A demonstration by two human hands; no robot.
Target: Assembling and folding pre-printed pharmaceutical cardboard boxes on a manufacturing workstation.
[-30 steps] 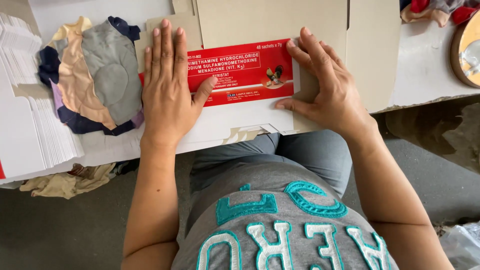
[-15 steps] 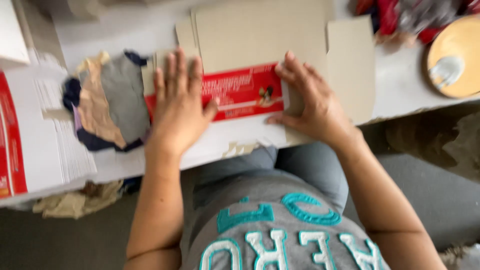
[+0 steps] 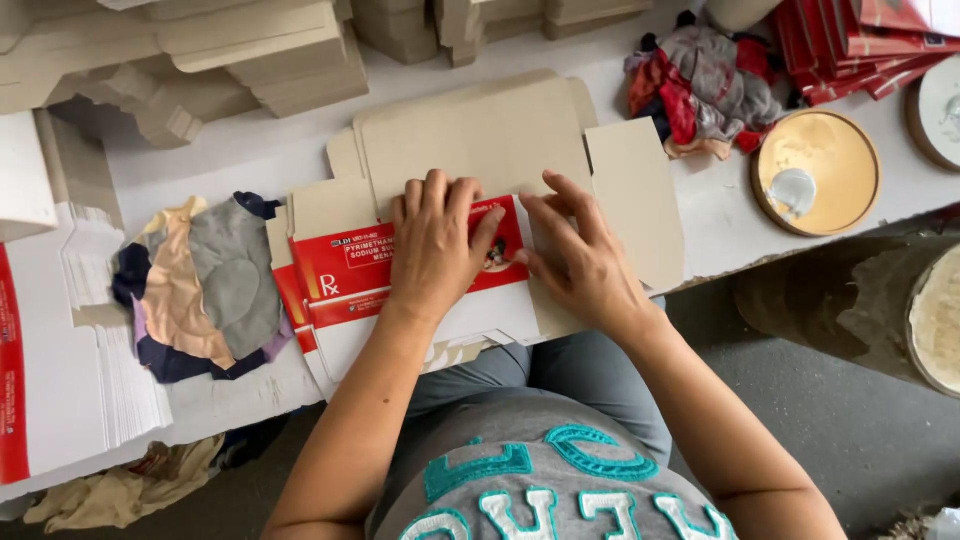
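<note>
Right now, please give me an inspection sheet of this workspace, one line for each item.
Surface: white table, crowded.
Job's things: flat carton blank, brown side up, with a folded red-and-white panel.
Clutter: rag bundle at left, second rag pile, round golden dish, stacks of brown blanks, red printed stack.
Grippers: left hand and right hand press flat on the red-and-white panel.
Cables: nothing seen.
Surroundings: grey floor; cloth beneath the table.
</note>
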